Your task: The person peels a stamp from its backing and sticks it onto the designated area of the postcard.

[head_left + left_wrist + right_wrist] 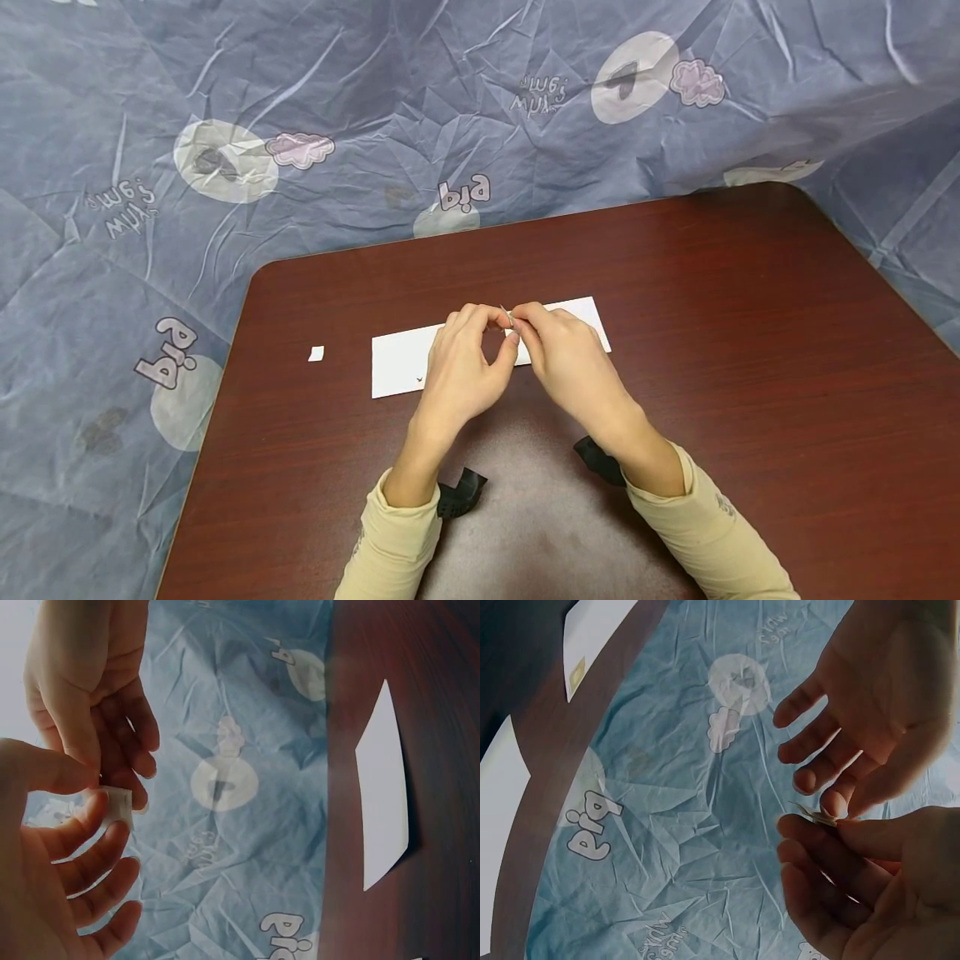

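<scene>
A small, thin whitish piece [118, 804], looking like paper or a sticker, is between both hands' fingertips above the table. My left hand [461, 367] pinches it with thumb and index finger, the other fingers loosely bent. From the opposite side my right hand [570, 358] pinches it between thumb and forefinger. Seen edge-on in the right wrist view, the piece [816, 816] shows thin layers standing apart at one end. Fingers cover most of it. Below the hands lie white paper sheets [401, 360], partly hidden; the right wrist view shows two, one with a yellow mark [577, 675] at its corner.
A small white square [317, 353] lies to the left of the sheets on the dark red-brown table [750, 350]. Blue-grey printed cloth [375, 100] hangs behind the table's far edge. Black bands [461, 493] are at both wrists.
</scene>
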A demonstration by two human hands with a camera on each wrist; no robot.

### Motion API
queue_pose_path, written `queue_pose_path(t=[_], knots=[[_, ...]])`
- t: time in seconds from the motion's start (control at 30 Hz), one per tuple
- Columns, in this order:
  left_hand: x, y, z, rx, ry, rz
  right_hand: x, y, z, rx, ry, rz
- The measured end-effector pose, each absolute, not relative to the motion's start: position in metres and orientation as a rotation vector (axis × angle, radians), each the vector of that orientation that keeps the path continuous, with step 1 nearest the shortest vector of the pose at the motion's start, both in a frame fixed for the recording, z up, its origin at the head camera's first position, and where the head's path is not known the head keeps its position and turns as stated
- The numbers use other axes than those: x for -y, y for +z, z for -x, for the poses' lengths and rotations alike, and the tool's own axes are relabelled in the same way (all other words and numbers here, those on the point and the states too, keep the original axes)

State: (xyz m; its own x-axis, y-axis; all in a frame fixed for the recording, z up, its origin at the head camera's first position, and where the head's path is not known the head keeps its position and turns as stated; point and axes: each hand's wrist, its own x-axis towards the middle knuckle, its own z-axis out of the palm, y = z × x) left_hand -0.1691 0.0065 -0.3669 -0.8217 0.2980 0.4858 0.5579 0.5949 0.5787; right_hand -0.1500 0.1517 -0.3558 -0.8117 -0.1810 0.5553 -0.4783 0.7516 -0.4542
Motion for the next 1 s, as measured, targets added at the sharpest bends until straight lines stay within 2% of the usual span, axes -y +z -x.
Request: queue_pose_path(t=[0.37, 0.8, 1.0], knots=[[-0.0042, -0.3709, 0.173, 2.485, -1.1, 0.739, -0.1506, -0.3569, 0.1486, 2.449, 0.799, -0.552], [-0.011, -0.3712, 0.1699, 2.446, -1.109, 0.623, -0.1482, -0.3585, 0.1474, 2.482, 0.779, -0.522], [-0.01, -0.372, 0.172, 2.407, -1.214, 0.654, -0.1465, -0.358, 0.147, 2.449, 0.804, -0.525]])
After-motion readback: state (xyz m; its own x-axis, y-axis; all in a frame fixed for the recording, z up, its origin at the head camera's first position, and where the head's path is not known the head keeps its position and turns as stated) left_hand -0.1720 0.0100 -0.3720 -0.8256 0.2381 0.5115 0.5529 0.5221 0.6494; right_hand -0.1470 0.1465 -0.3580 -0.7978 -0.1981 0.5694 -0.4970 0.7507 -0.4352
